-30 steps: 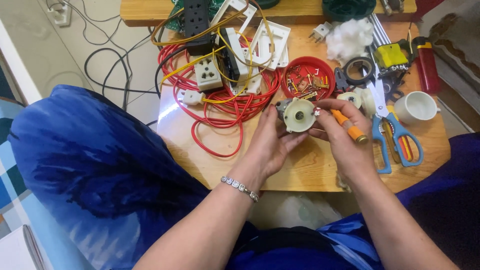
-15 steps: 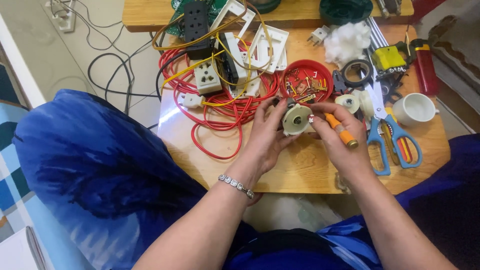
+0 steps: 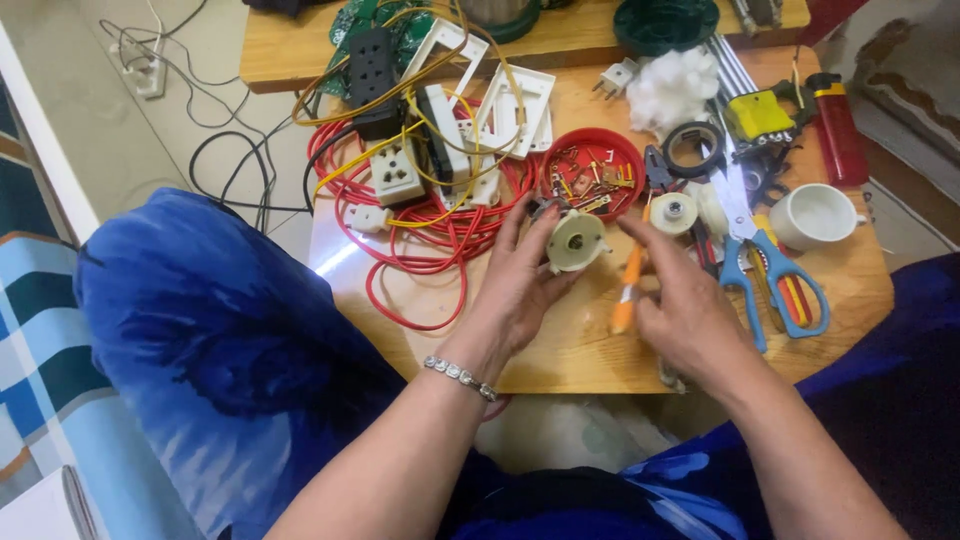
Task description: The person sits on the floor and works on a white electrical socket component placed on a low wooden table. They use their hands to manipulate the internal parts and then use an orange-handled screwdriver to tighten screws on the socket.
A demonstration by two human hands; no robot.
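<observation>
1. The left hand (image 3: 520,285) is curled around a small round cream plastic part (image 3: 576,240), probably a rotary switch or timer body, holding it just above the wooden table (image 3: 560,350), near the red bowl (image 3: 598,170). Fingers wrap behind it and the thumb presses its rim.
2. The right hand (image 3: 685,315) is closed loosely on an orange-handled screwdriver (image 3: 628,295), its tip aimed toward the part; the hand is blurred, so the exact grip is hard to tell.
3. The part looks light, rigid and smooth, with a central hole and dark metal tabs at its back. It is likely a little slippery, so the rim seems the safest hold, away from the thin tabs, which could bend.
4. The screwdriver handle is slim, hard plastic.
5. Around them: coiled red wire (image 3: 440,240), soft and springy; white socket plates (image 3: 515,105), flat and stiff; blue-handled scissors (image 3: 765,265); a white cup (image 3: 815,215); a roll of black tape (image 3: 695,148); a tuft of white cotton (image 3: 670,88).
</observation>
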